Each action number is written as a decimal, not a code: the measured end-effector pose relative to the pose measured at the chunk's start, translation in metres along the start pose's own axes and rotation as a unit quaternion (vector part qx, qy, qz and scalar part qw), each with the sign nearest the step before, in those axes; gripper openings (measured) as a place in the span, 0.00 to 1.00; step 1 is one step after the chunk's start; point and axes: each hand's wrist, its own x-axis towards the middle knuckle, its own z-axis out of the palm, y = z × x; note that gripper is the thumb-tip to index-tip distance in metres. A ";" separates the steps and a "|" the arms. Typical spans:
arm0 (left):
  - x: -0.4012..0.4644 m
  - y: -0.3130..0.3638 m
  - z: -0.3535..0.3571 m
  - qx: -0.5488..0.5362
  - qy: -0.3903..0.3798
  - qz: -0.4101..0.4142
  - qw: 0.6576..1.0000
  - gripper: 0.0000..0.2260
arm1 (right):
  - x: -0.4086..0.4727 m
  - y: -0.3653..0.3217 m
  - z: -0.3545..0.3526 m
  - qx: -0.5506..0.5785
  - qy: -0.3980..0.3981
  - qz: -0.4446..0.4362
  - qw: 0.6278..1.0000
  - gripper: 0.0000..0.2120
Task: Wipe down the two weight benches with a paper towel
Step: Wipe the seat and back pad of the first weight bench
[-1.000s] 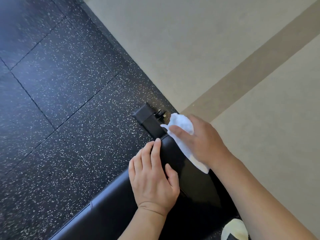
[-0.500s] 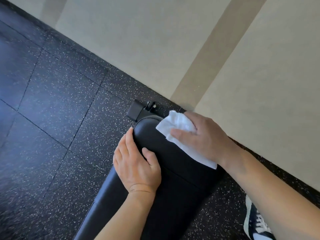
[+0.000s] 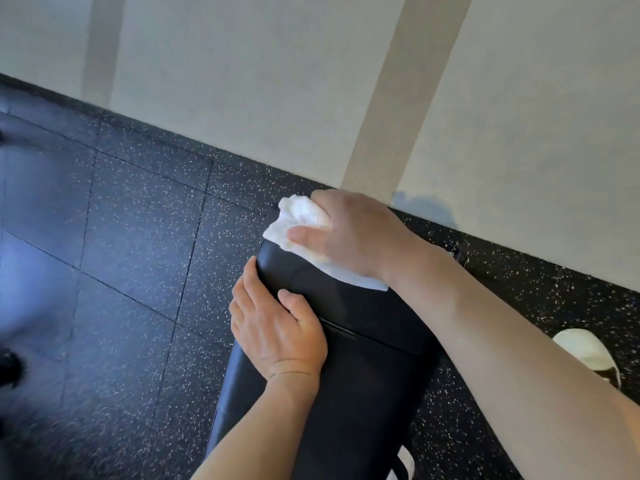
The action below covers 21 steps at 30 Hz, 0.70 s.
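The right hand (image 3: 356, 233) presses a crumpled white paper towel (image 3: 301, 223) onto the far end of the black padded weight bench (image 3: 363, 358), its thumb lying across the top of the wad and the other fingers curled round it, so the towel is gripped rather than merely pushed flat. Part of the towel bunches up ahead of the knuckles, beyond the bench's end — the rest trails flat under the palm toward the wrist, on the pad's upper surface.

The left hand (image 3: 273, 327) rests just beside and nearer the person than the right one, spread over the bench's left edge: fingers straight and close together, running along the side of the pad toward its rounded corner, thumb laid apart on the top surface. It holds nothing; it simply lies against the vinyl. A seam crosses the pad just past the left thumb, beneath the right forearm.

Left of the left hand stretches dark speckled rubber flooring (image 3: 121, 254) in square tiles. Beyond the right hand the rubber meets a pale floor (image 3: 242, 81) with two darker beige stripes. To the right of the right forearm, down on the rubber, a light-coloured shoe (image 3: 585, 351) shows — partly hidden by the arm.
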 end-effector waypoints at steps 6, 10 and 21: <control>0.001 0.001 0.001 -0.012 0.001 -0.001 1.000 0.30 | -0.094 0.056 -0.036 0.028 0.045 0.042 0.998 0.19; 0.000 -0.001 0.002 -0.005 0.004 0.000 1.000 0.30 | -0.107 0.060 -0.034 0.029 0.059 0.050 0.997 0.17; 0.000 -0.001 0.002 0.000 0.004 0.002 1.000 0.31 | -0.003 0.011 -0.009 0.044 -0.012 -0.006 0.999 0.20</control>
